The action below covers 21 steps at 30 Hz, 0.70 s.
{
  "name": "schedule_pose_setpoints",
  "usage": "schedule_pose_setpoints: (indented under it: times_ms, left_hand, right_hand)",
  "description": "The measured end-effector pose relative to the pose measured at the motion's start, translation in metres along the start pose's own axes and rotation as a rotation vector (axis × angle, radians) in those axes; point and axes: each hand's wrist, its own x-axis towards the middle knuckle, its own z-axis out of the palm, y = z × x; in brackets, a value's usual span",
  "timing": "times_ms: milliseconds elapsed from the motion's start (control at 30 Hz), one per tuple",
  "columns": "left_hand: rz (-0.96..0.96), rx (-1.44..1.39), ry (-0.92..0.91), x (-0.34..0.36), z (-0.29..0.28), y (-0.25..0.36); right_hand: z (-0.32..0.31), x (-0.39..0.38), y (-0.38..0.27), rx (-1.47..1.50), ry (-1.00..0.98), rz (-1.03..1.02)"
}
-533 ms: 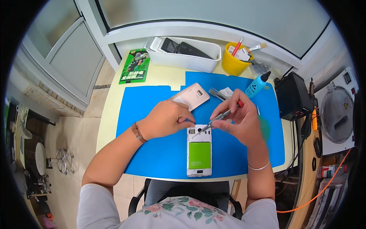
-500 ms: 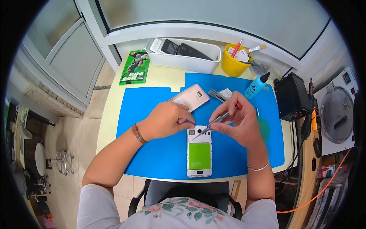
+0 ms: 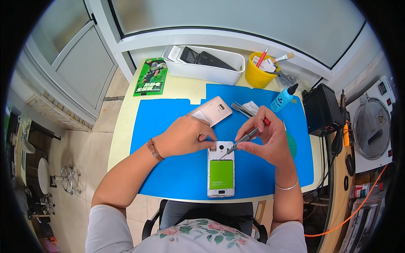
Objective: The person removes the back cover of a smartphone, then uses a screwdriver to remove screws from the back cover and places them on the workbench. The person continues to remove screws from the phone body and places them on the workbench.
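Observation:
On the blue mat [image 3: 168,181] lies an opened white phone [image 3: 228,195], its back off and a green battery [image 3: 221,174] seated in it. My left hand [image 3: 185,137] is closed at the phone's top left corner, thumb and forefinger pressed against it. Pinched in the fingers of my right hand [image 3: 268,139] is a slim grey screwdriver [image 3: 244,139] with a red end. It slants down to the left, and its thin tip is by the battery's top edge; whether it touches cannot be made out. Beyond my left hand rests a rose-gold phone back cover [image 3: 218,110], partly hidden.
Tweezers [image 3: 241,109] and crumpled white tissue [image 3: 252,106] lie behind my right hand, near a light blue bottle [image 3: 282,100]. At the back stand a white bin [image 3: 202,74] of phones, a yellow cup [image 3: 255,76] of tools and a green package [image 3: 150,78]. A black box [image 3: 322,110] is at the right.
The screwdriver's tip has moved slightly down and right, to the battery's top edge. My left thumb has come down onto the phone's corner. The view has shifted a little.

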Motion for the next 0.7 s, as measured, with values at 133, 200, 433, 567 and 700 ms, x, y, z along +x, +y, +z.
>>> schedule_pose_setpoints:
  times_ms: [133,200,433,567,700]
  left_hand:
    - [-0.004,-0.045,0.002,0.0,0.002,-0.002]
    - [-0.012,-0.081,0.001,0.001,0.003,-0.003]
    - [-0.008,-0.173,0.014,0.001,0.007,-0.009]
    - [-0.01,-0.168,0.004,0.003,0.007,-0.007]
    - [-0.017,-0.175,0.006,0.004,0.008,-0.008]
  right_hand:
    - [-0.002,-0.001,-0.001,-0.01,-0.004,-0.009]
    - [-0.002,-0.002,0.0,0.0,0.014,-0.004]
    - [-0.007,0.0,0.005,-0.011,0.046,-0.012]
    - [-0.014,0.001,0.012,0.029,0.069,-0.009]
    - [-0.018,-0.004,0.008,0.039,0.112,0.025]
